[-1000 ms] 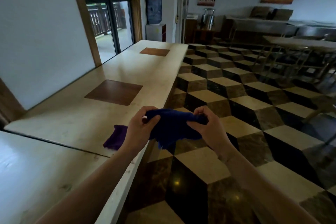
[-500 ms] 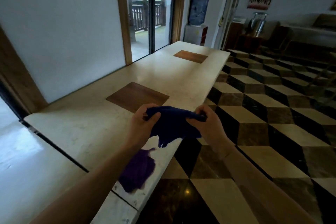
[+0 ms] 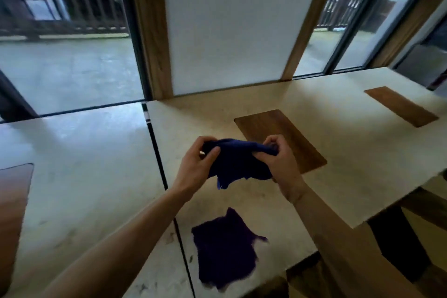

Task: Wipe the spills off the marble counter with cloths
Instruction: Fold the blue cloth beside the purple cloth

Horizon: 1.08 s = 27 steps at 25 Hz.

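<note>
A dark blue cloth (image 3: pixel 238 162) hangs above the cream marble counter (image 3: pixel 338 152), bunched between both hands. My left hand (image 3: pixel 197 164) grips its left end with curled fingers and thumb. My right hand (image 3: pixel 281 161) pinches its right end. A second cloth, dark purple (image 3: pixel 225 249), lies flat on the counter near the front edge, below my hands. Dark smudges (image 3: pixel 169 237) mark the marble beside the seam to the left of the purple cloth.
Brown wooden inlays sit in the counter: one behind my hands (image 3: pixel 278 138), one at far right (image 3: pixel 401 106), one at the left edge (image 3: pixel 12 213). A black seam (image 3: pixel 157 152) splits the counter slabs. A white wall panel and windows stand behind.
The view has swung left to face the counter and windows. Both hands keep hold of the blue cloth, now over the marble. The purple cloth now lies in front of me.
</note>
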Available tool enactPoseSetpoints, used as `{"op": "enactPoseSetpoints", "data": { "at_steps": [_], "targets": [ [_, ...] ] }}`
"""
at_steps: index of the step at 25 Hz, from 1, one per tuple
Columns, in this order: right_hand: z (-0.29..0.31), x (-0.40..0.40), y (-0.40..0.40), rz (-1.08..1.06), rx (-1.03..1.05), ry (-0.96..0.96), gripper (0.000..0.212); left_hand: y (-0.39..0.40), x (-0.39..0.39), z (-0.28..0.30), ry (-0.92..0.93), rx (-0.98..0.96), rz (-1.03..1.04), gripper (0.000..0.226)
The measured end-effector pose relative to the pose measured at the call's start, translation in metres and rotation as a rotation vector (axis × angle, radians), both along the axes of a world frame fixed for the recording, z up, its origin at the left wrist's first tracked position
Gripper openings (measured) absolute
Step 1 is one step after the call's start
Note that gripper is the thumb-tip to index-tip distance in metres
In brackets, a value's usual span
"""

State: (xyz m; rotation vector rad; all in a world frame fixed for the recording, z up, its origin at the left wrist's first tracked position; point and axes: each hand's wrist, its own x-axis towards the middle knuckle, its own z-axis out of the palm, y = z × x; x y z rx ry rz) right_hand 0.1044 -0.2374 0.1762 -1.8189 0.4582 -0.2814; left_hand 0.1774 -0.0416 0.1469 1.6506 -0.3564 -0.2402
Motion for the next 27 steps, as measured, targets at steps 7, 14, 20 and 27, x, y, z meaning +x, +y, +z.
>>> {"op": "enactPoseSetpoints", "data": {
  "at_steps": [7,14,20,27],
  "targets": [
    [-0.043,0.077,0.028,0.357,0.151,0.164,0.018,0.041,-0.002,-0.035,0.126,0.125,0.333,0.013],
    [-0.092,0.096,0.022,0.441,0.225,0.289,0.019,0.038,0.002,-0.066,0.349,0.196,0.410,0.019],
    [-0.151,0.113,0.010,0.424,0.079,0.458,0.027,0.025,0.019,-0.114,0.490,0.350,0.387,0.019],
    [-0.178,0.123,0.013,0.515,-0.217,0.414,0.030,0.026,0.033,-0.144,0.444,0.559,0.383,0.032]
  ]
}}
